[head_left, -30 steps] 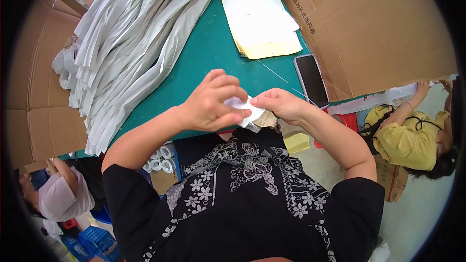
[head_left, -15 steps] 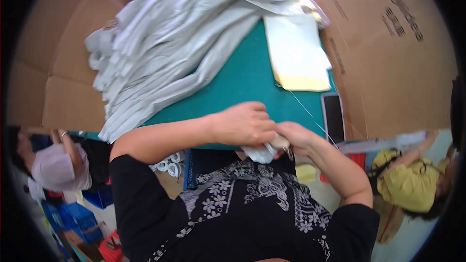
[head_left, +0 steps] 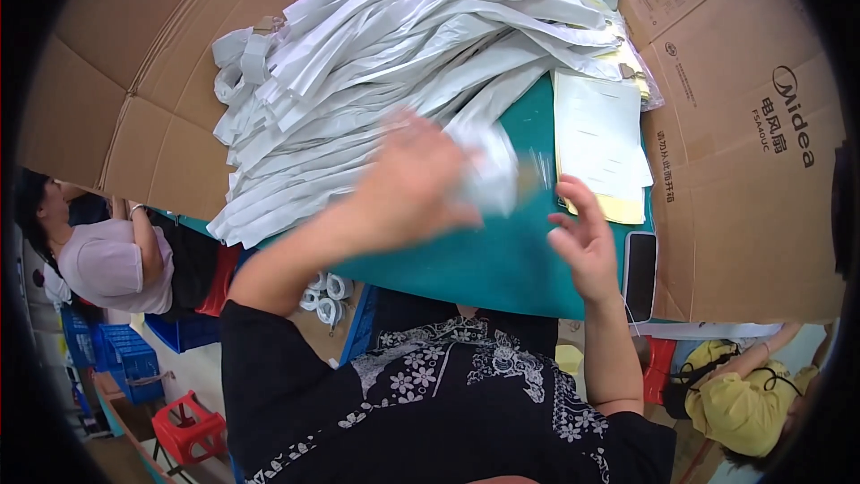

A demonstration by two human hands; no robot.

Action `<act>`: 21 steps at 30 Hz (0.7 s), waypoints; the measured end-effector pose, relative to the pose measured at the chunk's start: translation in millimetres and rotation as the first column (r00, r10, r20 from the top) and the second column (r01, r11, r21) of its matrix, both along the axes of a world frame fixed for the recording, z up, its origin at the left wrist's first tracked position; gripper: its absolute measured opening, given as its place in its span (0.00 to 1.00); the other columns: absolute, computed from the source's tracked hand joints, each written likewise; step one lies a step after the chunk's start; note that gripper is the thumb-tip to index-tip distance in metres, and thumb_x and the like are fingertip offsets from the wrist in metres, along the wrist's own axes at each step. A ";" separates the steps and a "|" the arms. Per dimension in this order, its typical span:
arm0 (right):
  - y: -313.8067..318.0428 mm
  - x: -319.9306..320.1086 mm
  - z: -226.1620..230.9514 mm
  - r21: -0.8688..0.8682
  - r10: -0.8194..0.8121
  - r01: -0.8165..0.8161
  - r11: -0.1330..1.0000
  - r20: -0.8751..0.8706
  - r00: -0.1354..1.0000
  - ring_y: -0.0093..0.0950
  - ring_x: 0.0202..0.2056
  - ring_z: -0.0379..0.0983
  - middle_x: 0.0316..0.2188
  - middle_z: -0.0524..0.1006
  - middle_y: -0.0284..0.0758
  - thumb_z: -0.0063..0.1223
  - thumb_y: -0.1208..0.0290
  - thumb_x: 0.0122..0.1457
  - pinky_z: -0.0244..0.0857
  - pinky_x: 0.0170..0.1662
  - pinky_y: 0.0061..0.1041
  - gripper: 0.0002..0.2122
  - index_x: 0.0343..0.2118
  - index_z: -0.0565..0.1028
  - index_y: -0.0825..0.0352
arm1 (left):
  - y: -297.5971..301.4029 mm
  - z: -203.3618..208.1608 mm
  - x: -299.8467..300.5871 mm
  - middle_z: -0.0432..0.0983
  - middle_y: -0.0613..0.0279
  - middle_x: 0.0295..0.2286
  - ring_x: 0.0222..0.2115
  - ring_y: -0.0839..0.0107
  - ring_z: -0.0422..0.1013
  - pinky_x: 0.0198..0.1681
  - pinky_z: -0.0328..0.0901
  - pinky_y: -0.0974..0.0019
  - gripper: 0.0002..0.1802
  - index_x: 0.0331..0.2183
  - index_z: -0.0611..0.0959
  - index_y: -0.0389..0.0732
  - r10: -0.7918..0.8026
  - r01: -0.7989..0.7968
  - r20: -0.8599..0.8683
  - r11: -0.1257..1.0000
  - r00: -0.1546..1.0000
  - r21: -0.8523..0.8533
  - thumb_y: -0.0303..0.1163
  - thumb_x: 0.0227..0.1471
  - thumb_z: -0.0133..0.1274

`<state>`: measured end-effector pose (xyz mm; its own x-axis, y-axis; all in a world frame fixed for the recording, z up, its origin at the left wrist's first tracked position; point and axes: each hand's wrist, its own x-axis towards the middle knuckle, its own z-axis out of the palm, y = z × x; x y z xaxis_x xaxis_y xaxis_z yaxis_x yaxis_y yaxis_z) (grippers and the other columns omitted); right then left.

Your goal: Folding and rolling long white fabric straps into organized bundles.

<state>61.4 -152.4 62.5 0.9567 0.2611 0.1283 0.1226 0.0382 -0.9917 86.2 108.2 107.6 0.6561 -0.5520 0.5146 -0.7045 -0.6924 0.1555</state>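
My left hand (head_left: 417, 170) is over the table, smeared by motion. Between its fingertips and thumb is a blurred white fabric roll (head_left: 490, 166), which the hand appears to grip. To the right, my right hand (head_left: 587, 246) is raised with its fingers apart and slightly curled, and nothing shows in it. Behind my left hand, a big heap of long white fabric strips (head_left: 358, 81) covers the far and left part of the green table (head_left: 430, 260). Just beyond my right hand lies a stack of white and yellow paper sheets (head_left: 598, 139).
Cardboard walls stand at left (head_left: 170, 81) and right (head_left: 717, 215). A phone (head_left: 639, 278) lies near the right table edge. Several white rolls (head_left: 330, 309) sit below the table. People work at left (head_left: 116, 251) and right (head_left: 743, 394); a red stool (head_left: 188, 430) stands lower left.
My hands have come apart. The left hand moved up and left over the table with the white roll; the right hand let go and opened. The view has also shifted.
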 end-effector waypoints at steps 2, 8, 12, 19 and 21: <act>-8.2 2.5 -11.6 0.064 -0.185 0.188 0.980 -0.049 0.982 0.25 0.52 0.60 0.50 0.63 0.38 0.48 0.76 0.53 0.55 0.52 0.24 0.14 0.44 0.69 0.69 | 55.7 20.3 54.5 0.70 0.57 0.31 0.35 0.56 0.65 0.44 0.54 0.51 0.27 0.39 0.74 0.39 0.326 -0.326 0.369 0.943 0.870 -0.065 0.39 0.35 0.62; -13.6 -15.8 -78.4 -0.397 -0.248 0.299 0.867 0.176 0.953 0.23 0.34 0.70 0.33 0.74 0.34 0.52 0.75 0.52 0.64 0.37 0.20 0.04 0.31 0.75 0.68 | 268.5 51.5 151.6 0.73 0.61 0.33 0.38 0.62 0.67 0.41 0.57 0.52 0.18 0.44 0.74 0.48 0.637 -0.929 0.751 0.359 0.176 -0.087 0.41 0.51 0.48; -8.0 -21.9 -92.8 -0.448 -0.255 0.274 0.851 0.105 0.961 0.25 0.30 0.71 0.29 0.75 0.35 0.53 0.75 0.51 0.65 0.34 0.21 0.04 0.28 0.75 0.69 | 359.3 -11.2 166.2 0.71 0.60 0.41 0.43 0.58 0.65 0.47 0.57 0.51 0.16 0.43 0.75 0.45 0.731 -0.830 0.397 0.449 0.554 0.331 0.38 0.52 0.46; -0.7 -19.2 -102.5 -0.578 -0.151 0.381 0.722 0.405 0.902 0.30 0.28 0.71 0.26 0.75 0.35 0.53 0.74 0.50 0.64 0.32 0.26 0.03 0.26 0.76 0.66 | 109.9 -23.1 74.4 0.74 0.56 0.28 0.30 0.61 0.71 0.32 0.65 0.63 0.05 0.30 0.79 0.41 0.184 -0.195 -0.263 0.981 0.947 -0.015 0.26 0.46 0.52; 8.2 -20.5 -97.7 -0.594 -0.132 0.360 0.720 0.392 0.910 0.31 0.28 0.72 0.26 0.75 0.34 0.53 0.73 0.50 0.64 0.31 0.28 0.03 0.26 0.76 0.66 | 61.6 -60.6 30.1 0.71 0.58 0.23 0.26 0.58 0.69 0.29 0.64 0.60 0.11 0.24 0.77 0.41 0.123 -0.087 -0.195 0.980 0.973 0.181 0.38 0.42 0.58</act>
